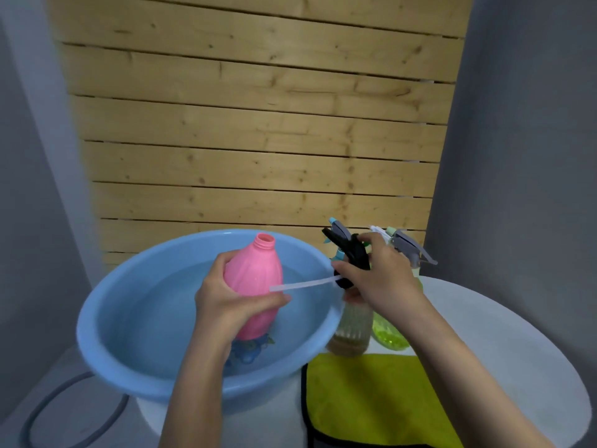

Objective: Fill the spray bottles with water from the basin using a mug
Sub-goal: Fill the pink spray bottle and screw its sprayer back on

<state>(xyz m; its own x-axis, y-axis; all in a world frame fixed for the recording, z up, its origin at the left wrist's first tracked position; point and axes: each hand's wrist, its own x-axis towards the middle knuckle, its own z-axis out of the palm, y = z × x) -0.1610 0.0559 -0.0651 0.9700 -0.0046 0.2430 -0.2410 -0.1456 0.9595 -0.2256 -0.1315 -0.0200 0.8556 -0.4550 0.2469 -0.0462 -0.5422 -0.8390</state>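
My left hand (223, 299) grips a pink spray bottle (255, 286) with its neck uncapped, held upright over the water in the light blue basin (106, 334). My right hand (378, 279) holds a black spray head (352, 253) just right of the basin rim; its clear dip tube (303, 284) points left across the pink bottle. Behind that hand stand a clear brownish spray bottle (350, 331) and a green spray bottle (387, 334), each with a trigger head on. A blue shape, perhaps the mug (248, 352), lies under water below the pink bottle.
The basin sits on a round white table (504, 344). A yellow-green cloth (368, 399) with dark edging lies at the table's front. A grey hose (64, 402) curls on the floor at the left. A wooden slat wall (258, 124) stands behind.
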